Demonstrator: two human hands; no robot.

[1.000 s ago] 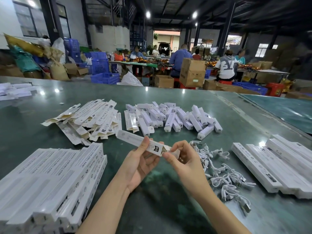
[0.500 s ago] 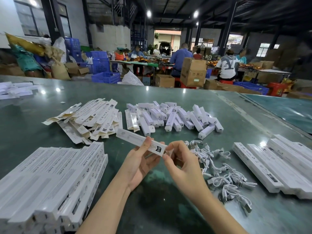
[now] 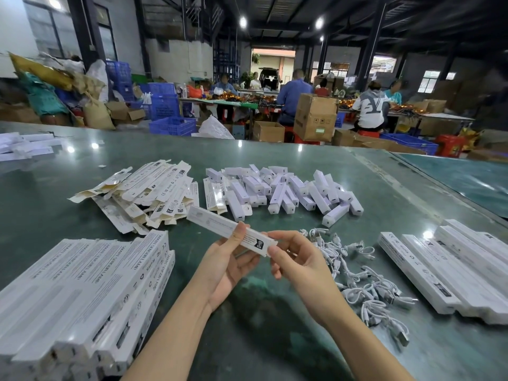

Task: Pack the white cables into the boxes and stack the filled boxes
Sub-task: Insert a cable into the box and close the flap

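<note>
A long, narrow white box (image 3: 220, 224) is held above the green table (image 3: 275, 339), slanting from upper left to lower right. My left hand (image 3: 228, 259) grips it from below, thumb over its top face. My right hand (image 3: 297, 259) pinches the box's near end with thumb and fingertips. A heap of coiled white cables (image 3: 357, 276) lies just right of my right hand. A stack of filled boxes (image 3: 82, 298) sits at the lower left. Another row of long white boxes (image 3: 453, 268) lies at the right.
Flat unfolded box sleeves (image 3: 143, 193) are piled beyond my left hand. Several small white lamp units (image 3: 280, 191) lie heaped at the table's centre. Loose white pieces (image 3: 24, 145) sit at the far left. People work at tables among cartons and blue crates behind.
The flap that stood open at the box's near end now lies flush, with my right fingers pressed on it. The box has hardly shifted.
</note>
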